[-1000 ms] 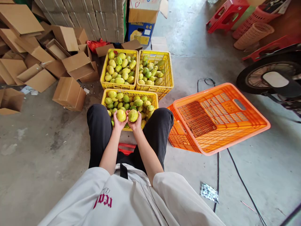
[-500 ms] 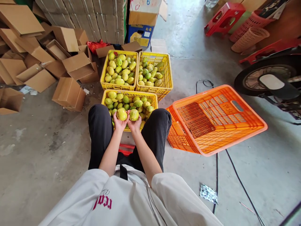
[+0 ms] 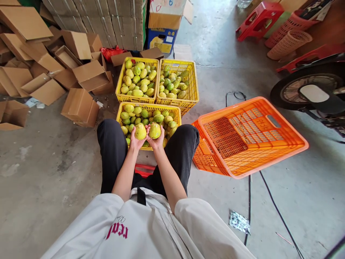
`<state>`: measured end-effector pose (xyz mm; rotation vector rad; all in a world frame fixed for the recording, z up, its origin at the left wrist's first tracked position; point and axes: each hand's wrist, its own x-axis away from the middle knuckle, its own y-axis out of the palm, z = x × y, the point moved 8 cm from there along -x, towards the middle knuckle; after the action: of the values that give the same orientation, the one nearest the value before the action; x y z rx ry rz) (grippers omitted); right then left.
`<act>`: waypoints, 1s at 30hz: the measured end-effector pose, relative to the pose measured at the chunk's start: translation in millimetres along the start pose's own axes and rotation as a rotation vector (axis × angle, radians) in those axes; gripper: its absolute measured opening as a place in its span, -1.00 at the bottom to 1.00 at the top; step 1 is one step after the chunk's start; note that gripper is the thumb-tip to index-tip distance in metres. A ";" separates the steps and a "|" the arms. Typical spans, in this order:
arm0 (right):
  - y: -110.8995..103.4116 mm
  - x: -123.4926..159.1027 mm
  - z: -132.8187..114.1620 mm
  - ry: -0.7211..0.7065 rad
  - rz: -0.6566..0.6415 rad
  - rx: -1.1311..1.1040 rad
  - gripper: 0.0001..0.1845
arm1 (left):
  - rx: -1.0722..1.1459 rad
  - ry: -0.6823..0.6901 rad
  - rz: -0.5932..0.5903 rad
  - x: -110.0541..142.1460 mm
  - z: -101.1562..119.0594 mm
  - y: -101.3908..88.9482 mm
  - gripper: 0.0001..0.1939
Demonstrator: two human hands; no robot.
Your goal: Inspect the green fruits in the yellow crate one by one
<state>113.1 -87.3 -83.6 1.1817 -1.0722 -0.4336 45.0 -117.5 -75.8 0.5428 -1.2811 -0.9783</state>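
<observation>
My left hand (image 3: 136,143) is wrapped round a rounded yellow-green fruit (image 3: 140,131), which looks like a small papaya. Beside it, my right hand (image 3: 156,143) grips a second such fruit (image 3: 155,131), with small dark marks on its skin. Both hands are close together between my knees, over the near yellow crate (image 3: 179,116). That crate holds many more green and yellow fruits (image 3: 158,118), partly hidden by my hands and knees. Behind it stand two more yellow crates, the left one (image 3: 117,84) fuller than the right one (image 3: 196,86).
An orange crate (image 3: 283,153) lies tilted at my right, its open side facing up. Cardboard boxes (image 3: 81,106) are heaped at the left. Black cables (image 3: 280,212) run across the floor. A motorcycle wheel (image 3: 302,88) and red stool (image 3: 260,19) stand at the right.
Both hands still hold the two fruits, which have turned slightly in the fingers. My knees have spread a little farther apart.
</observation>
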 end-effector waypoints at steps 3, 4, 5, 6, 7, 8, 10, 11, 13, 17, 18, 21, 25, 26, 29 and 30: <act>-2.9 2.8 -3.1 0.047 0.016 0.133 -0.55 | -0.041 -0.027 0.038 -0.5 2.2 -9.1 -0.50; -4.8 3.8 -4.7 0.050 0.027 0.162 -0.54 | -0.057 -0.034 0.049 -0.2 3.8 -12.1 -0.52; -6.5 4.8 -6.2 0.050 0.037 0.181 -0.53 | -0.071 -0.038 0.057 0.4 5.7 -15.1 -0.53; -8.0 5.7 -7.1 0.054 0.044 0.196 -0.52 | -0.081 -0.039 0.059 1.3 8.0 -17.4 -0.53; -8.8 6.5 -7.6 0.058 0.045 0.207 -0.51 | -0.083 -0.034 0.053 2.3 10.6 -19.1 -0.51; -9.0 7.1 -7.6 0.062 0.042 0.217 -0.50 | -0.078 -0.022 0.045 3.4 13.7 -20.2 -0.50; -7.7 7.6 -7.3 0.061 0.030 0.231 -0.50 | -0.049 0.028 0.045 5.7 21.1 -22.7 -0.49; -6.3 7.6 -7.3 0.053 0.021 0.232 -0.50 | -0.031 0.061 0.053 6.7 24.9 -24.0 -0.50; -2.8 7.2 -7.5 0.030 -0.006 0.225 -0.55 | -0.003 0.112 0.074 8.3 30.1 -25.3 -0.51; -0.5 7.0 -4.9 0.028 -0.059 0.160 -0.56 | -0.002 0.098 0.049 8.2 27.2 -20.7 -0.55; -1.6 7.2 -4.6 0.029 -0.062 0.135 -0.54 | -0.003 0.077 0.041 7.8 24.4 -20.0 -0.53; -7.8 7.9 -8.5 -0.013 -0.039 0.075 -0.56 | 0.007 0.009 0.018 6.5 15.2 -20.8 -0.40; -14.3 7.3 -11.7 -0.014 -0.024 0.095 -0.69 | -0.010 -0.035 0.051 5.9 8.8 -28.4 -0.47; -15.5 6.7 -10.6 0.013 -0.031 0.118 -0.71 | -0.021 -0.040 0.064 6.0 8.1 -30.1 -0.52; -21.2 5.4 -7.3 0.098 -0.037 0.200 -0.73 | -0.064 -0.060 0.090 6.6 6.3 -33.4 -0.60; -23.7 5.3 -7.3 0.112 -0.030 0.225 -0.74 | -0.084 -0.068 0.096 6.7 5.8 -34.3 -0.61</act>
<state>127.5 -96.3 -102.4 1.4063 -1.0258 -0.2704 29.1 -139.7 -98.4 0.3825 -1.3085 -0.9722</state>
